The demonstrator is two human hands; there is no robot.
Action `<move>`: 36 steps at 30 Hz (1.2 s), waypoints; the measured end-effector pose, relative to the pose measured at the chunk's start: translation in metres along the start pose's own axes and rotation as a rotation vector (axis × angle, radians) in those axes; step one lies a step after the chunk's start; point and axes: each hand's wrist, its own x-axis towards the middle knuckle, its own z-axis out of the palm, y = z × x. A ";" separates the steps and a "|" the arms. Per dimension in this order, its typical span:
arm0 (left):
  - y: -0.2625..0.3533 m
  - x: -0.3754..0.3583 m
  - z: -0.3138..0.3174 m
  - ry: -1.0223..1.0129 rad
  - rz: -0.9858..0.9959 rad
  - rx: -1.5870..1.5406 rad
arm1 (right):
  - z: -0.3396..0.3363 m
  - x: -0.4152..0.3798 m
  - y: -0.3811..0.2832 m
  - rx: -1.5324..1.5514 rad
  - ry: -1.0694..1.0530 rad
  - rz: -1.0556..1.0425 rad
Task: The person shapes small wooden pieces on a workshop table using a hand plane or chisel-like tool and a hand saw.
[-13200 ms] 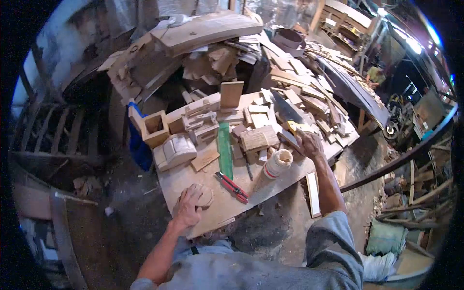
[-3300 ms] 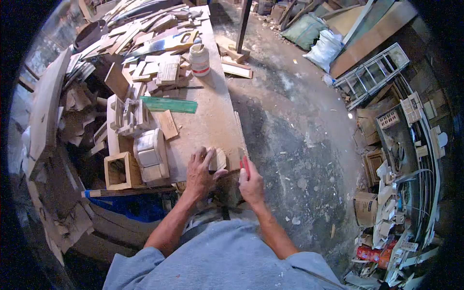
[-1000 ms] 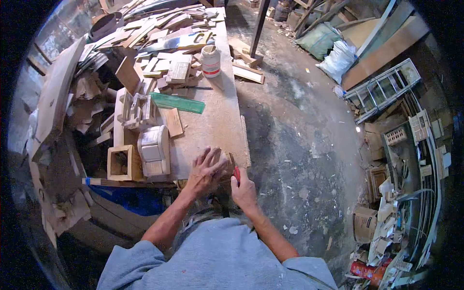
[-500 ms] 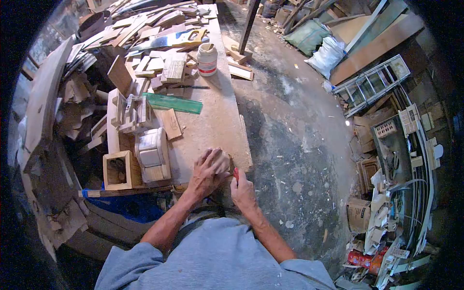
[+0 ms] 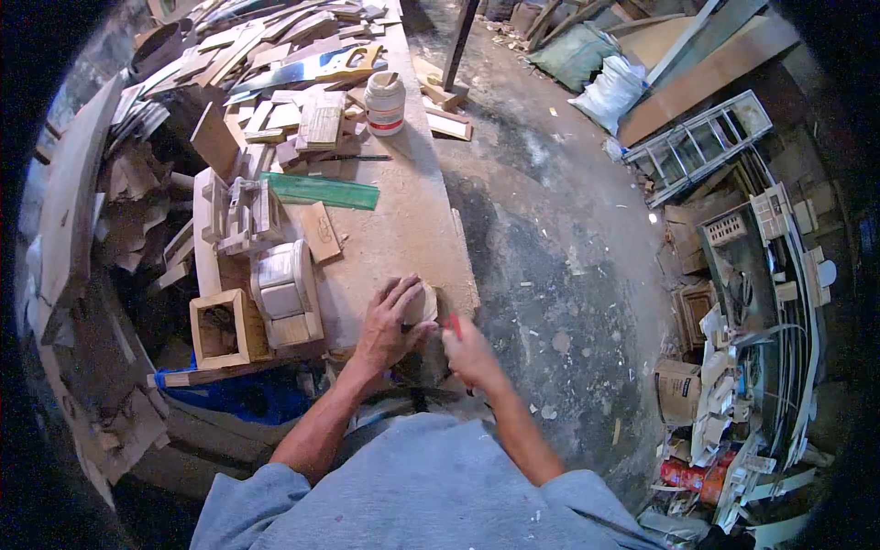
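My left hand point(image 5: 390, 325) presses a small, pale wooden piece point(image 5: 423, 301) with a rounded edge against the bench top, near the bench's right edge. The fingers lie over its left side, with the thumb along the near side. Just right of it, my right hand point(image 5: 472, 356) is closed around a red-handled tool point(image 5: 455, 323). Motion blurs this hand, and the tool's working end cannot be made out. Left of my hands stands a small wooden model with a rounded cab-like block point(image 5: 282, 286) and an open square box point(image 5: 220, 328).
On the bench point(image 5: 385, 238) lie a green straight strip point(image 5: 321, 191), a flat wood offcut point(image 5: 320, 233) and a white jar point(image 5: 385, 103). A handsaw point(image 5: 321, 68) rests on piled wood scraps behind. A ladder point(image 5: 701, 147) lies across the floor at right.
My right hand with the red-handled tool has shifted slightly right and down. My left fingers have changed position, so more of the wooden piece shows. The camera view has shifted slightly.
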 end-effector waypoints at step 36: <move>0.007 -0.002 0.002 0.123 0.064 0.046 | 0.018 -0.048 -0.042 -0.464 0.117 -0.082</move>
